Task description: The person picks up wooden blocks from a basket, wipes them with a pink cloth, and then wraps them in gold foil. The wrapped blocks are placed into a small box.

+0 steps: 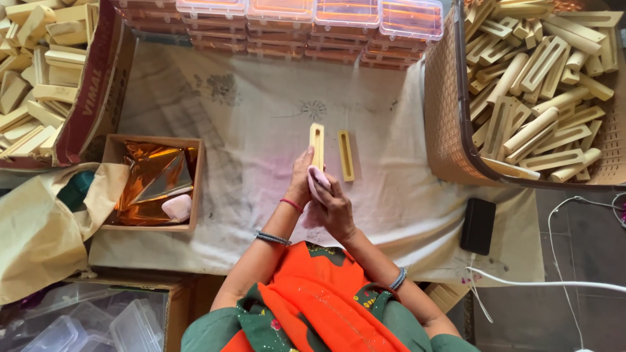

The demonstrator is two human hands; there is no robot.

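My left hand (300, 180) grips the lower end of a pale slotted wooden piece (317, 142) that lies upright on the white cloth (248, 124). My right hand (336, 205) presses a pink cloth pad (317, 180) against the bottom of that piece. A second slotted wooden piece (345, 155) lies on the cloth just to the right, apart from both hands.
A brown basket (450, 111) full of wooden pieces stands at the right, a cardboard box (91, 85) of wooden blocks at the left. A small wooden tray (195, 189) holds orange foil and a pink pad. Orange-lidded plastic boxes (306, 26) line the back. A black box (478, 225) and white cables lie at the right.
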